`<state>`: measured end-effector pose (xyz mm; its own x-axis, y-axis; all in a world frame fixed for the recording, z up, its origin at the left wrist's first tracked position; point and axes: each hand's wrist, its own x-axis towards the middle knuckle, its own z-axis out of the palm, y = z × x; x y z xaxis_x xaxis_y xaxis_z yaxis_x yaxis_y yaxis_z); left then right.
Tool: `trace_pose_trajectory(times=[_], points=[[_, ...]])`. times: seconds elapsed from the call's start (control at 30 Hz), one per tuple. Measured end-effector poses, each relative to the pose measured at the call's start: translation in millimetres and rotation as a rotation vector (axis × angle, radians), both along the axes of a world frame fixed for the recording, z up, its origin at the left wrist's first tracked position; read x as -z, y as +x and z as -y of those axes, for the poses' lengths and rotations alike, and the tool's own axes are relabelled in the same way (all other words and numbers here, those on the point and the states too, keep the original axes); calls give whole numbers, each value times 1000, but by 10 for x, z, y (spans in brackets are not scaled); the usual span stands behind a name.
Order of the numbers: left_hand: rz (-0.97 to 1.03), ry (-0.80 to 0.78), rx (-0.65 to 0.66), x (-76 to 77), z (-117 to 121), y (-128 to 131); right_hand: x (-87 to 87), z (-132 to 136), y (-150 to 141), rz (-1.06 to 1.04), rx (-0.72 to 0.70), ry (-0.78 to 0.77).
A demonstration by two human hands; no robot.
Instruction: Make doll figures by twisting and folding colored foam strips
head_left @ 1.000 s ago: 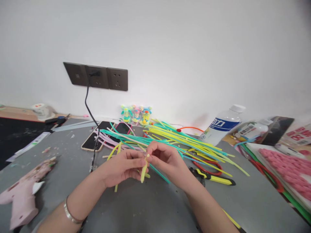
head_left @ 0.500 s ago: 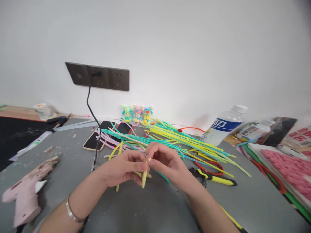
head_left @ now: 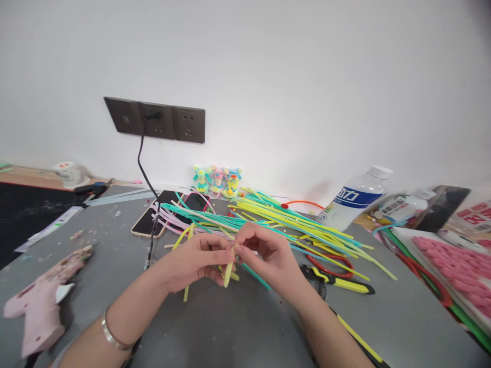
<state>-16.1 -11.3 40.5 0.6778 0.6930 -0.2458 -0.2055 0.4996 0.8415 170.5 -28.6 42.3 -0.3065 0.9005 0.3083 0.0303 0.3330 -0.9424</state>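
- Grey table [head_left: 238, 327] runs along a white wall; socket strip [head_left: 155, 120] on the wall with a black cord dropping to the tabletop.
- Big spread of yellow and teal strips [head_left: 276, 217] lies just beyond the hands, long axes running left-near to right-far.
- Pink sheet [head_left: 456, 268] at far right, two bottles [head_left: 355, 197] behind it.
- Pink glue gun [head_left: 40, 301] lies near left, well apart from the hands.
- Two phones [head_left: 153, 217] under the left end of the pile; small figures [head_left: 217, 181] against the wall.
- Cutters [head_left: 337, 281] with yellow handles lie just right of the right wrist.
- Left hand [head_left: 192, 263] and right hand [head_left: 268, 255] meet at mid-table, fingertips together, both pinching the top of a short yellow strip [head_left: 228, 271].
- Strip hangs near upright, slightly tilted, lower end just above or touching the table; can't tell which.
- Strip sits between the two hands; neither hand is clearly nearer, both clamp the same upper end.
- Bracelet [head_left: 111, 335] on the left wrist.
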Motion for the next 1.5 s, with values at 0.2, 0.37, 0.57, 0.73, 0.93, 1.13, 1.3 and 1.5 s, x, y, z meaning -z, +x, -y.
trace_pose_trajectory(times=[0.2, 0.37, 0.57, 0.73, 0.93, 1.13, 1.3, 1.5], points=[[50, -28, 27, -4, 1, -13, -38, 33, -23, 10, 51, 73], [90, -107, 17, -3, 28, 11, -40, 67, -52, 127, 171, 394], [132, -126, -3, 1, 34, 31, 11, 101, -73, 224, 300, 675], [169, -147, 46, 12, 42, 19, 78, 112, -10, 373, 299, 833], [197, -177, 33, 20, 75, 31, 86, 94, 31, 395, 312, 956], [111, -64, -93, 16, 49, 56, 59, 41, -5, 311, 286, 797], [39, 135, -204, 0, 20, 46, 69, -42, 29, 320, 191, 591], [-87, 162, -147, 2, 6, 23, 46, -85, 49, 129, 135, 199]])
